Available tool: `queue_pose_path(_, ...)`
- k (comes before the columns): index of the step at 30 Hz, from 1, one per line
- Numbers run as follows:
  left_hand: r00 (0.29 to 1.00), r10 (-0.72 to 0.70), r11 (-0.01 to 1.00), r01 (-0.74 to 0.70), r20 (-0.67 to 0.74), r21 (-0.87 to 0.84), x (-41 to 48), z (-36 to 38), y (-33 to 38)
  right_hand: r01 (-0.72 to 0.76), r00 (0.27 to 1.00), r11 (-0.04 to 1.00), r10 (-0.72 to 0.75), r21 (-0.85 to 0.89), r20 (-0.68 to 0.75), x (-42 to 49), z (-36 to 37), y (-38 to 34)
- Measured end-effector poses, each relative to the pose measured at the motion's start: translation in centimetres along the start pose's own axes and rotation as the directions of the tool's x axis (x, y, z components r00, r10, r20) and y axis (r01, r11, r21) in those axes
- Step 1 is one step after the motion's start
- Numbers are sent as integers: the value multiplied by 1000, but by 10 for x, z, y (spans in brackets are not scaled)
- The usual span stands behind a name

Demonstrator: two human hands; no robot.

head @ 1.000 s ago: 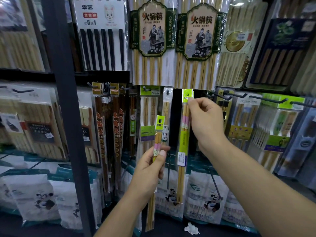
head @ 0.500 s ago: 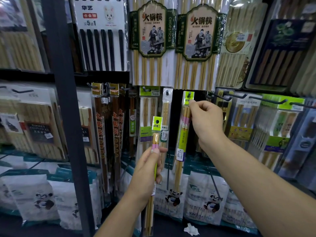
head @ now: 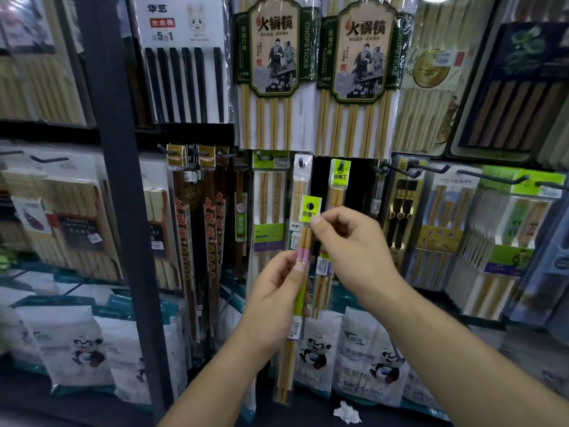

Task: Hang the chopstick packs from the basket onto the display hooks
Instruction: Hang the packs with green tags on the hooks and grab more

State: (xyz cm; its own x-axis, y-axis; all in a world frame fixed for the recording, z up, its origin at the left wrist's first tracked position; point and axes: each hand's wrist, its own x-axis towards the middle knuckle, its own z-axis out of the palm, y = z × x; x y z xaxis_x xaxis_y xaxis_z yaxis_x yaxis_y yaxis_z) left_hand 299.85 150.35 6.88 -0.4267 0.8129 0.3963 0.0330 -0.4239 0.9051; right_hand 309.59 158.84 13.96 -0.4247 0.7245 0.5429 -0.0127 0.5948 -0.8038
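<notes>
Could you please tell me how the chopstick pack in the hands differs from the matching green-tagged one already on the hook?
The held pack is gripped by the left hand and right hand, its hole empty; the hung pack sits on its hook. The held pack is lower and nearer, partly hiding the hung pack. Both share green header cards and pale sticks.

A dark metal upright (head: 114,192) runs down the frame's left; crumpled white paper (head: 347,412) lies at lower centre.
</notes>
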Motion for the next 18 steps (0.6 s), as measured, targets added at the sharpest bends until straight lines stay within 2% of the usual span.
queue_pose_path(10, 991, 110, 966, -89, -75, 241, 18, 16, 5, -37, 972, 974, 87, 224, -218, 39, -20, -16)
queue_pose_path(18, 991, 123, 957, -102, -59, 272, 30, 20, 5, -54, 956, 982, 103, 182, -273, 59, -15, -11)
